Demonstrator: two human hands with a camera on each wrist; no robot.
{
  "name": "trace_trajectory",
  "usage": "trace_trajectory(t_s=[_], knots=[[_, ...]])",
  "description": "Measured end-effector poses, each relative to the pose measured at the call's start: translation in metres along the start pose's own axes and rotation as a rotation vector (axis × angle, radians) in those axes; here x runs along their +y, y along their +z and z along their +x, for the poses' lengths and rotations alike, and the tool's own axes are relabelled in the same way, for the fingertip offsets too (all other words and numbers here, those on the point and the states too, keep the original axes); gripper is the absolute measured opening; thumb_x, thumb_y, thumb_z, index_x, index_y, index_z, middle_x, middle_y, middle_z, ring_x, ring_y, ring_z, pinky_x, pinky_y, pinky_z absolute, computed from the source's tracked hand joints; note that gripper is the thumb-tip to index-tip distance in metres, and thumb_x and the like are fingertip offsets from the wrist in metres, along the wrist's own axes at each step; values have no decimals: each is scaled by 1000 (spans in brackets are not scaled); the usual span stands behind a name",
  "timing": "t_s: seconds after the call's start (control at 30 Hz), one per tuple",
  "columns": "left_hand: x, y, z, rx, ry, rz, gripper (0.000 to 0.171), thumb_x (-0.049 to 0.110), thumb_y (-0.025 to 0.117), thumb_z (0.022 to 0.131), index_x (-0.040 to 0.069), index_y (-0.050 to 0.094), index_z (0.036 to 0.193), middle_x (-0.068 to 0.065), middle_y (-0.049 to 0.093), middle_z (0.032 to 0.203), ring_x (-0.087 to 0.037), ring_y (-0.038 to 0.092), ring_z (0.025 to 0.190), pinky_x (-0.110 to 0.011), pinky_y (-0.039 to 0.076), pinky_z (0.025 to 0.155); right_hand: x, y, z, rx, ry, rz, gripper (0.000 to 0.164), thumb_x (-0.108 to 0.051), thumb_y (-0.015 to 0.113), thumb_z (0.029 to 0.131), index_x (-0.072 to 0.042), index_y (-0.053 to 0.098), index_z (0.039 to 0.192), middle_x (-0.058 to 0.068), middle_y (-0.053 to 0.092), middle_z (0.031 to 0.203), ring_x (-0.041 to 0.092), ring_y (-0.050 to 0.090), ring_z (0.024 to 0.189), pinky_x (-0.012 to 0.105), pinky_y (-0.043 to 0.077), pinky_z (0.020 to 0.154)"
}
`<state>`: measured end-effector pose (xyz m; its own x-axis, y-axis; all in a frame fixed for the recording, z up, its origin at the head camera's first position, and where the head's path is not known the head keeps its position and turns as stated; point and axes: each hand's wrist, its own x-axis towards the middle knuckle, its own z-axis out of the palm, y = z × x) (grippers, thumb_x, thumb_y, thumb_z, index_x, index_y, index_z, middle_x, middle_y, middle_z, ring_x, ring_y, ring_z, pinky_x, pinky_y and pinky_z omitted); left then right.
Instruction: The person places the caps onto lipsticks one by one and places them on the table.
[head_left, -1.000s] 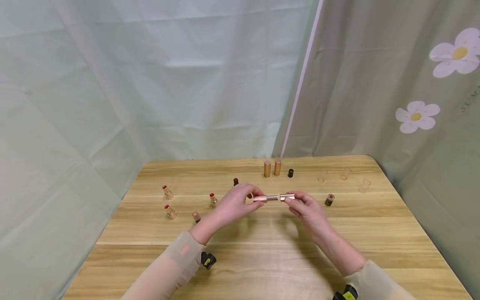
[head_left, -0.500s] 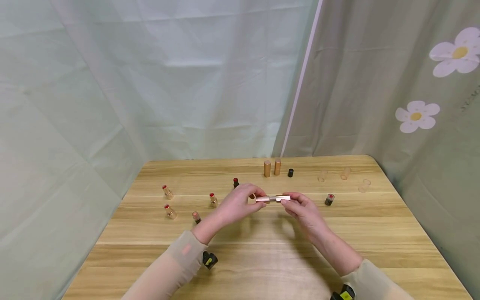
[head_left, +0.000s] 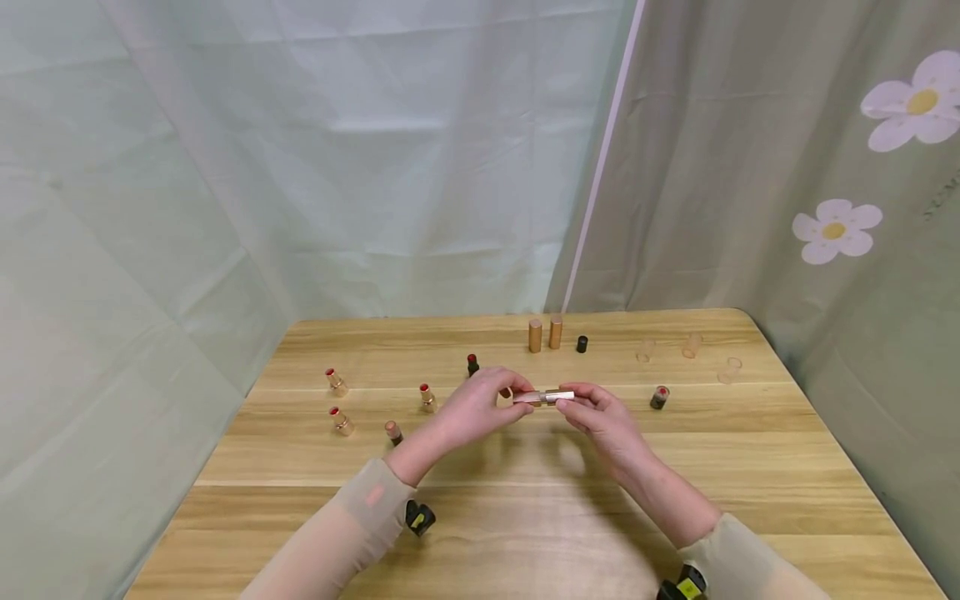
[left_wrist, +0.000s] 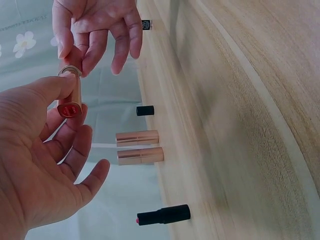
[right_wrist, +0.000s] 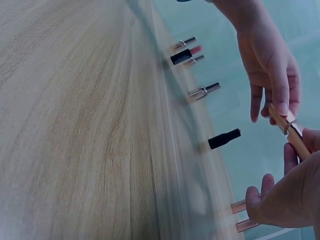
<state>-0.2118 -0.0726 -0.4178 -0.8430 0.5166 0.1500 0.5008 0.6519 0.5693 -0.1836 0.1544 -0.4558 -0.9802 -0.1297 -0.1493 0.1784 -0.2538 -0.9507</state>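
A rose-gold lipstick tube (head_left: 527, 398) is held level above the table by my left hand (head_left: 478, 408), pinched between thumb and fingers. Its red end label shows in the left wrist view. Facing it, my right hand (head_left: 603, 421) pinches the matching lipstick cap (head_left: 561, 396). The cap sits partly over the tube, with a short metallic band visible between the two. In the right wrist view both hands meet at the tube (right_wrist: 278, 116) and cap (right_wrist: 299, 146), end to end. Fingertips cover part of each piece.
Uncapped lipsticks stand at left, including a gold one (head_left: 427, 398) and a black one (head_left: 472, 365). Two rose-gold tubes (head_left: 535, 336) and a black cap (head_left: 582, 344) stand at the back. Several clear caps (head_left: 692, 345) and a dark lipstick (head_left: 659, 397) are at right.
The right hand has moved left with the cap, which has closed the gap and slid over the lipstick tube's end. The left hand has shifted slightly right.
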Motion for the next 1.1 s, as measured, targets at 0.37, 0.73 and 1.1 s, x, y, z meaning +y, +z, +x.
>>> trace_trajectory(t_s=[0.37, 0.73, 1.1], knots=[[0, 1, 0, -25, -10, -16, 15, 32, 73, 97, 23, 73, 109, 15, 64, 101, -15, 61, 99, -33, 48, 84, 0, 1, -1, -18, -5, -8, 43, -3, 71, 94, 10, 55, 131, 3, 70, 104, 12, 66, 99, 28, 51, 95], [0, 2, 0, -34, 5, 3, 15, 33, 72, 97, 23, 73, 109, 14, 64, 102, -11, 58, 99, -32, 48, 85, 0, 3, -3, -13, -11, -23, 41, -4, 73, 93, 8, 59, 129, 2, 69, 103, 13, 64, 98, 32, 51, 97], [3, 4, 2, -41, 27, 29, 18, 32, 77, 94, 21, 73, 108, 13, 65, 100, -14, 61, 98, -32, 49, 83, 0, 5, -2, 0, -50, -125, 39, -4, 75, 91, 6, 63, 126, 4, 68, 106, 16, 62, 101, 28, 50, 92]])
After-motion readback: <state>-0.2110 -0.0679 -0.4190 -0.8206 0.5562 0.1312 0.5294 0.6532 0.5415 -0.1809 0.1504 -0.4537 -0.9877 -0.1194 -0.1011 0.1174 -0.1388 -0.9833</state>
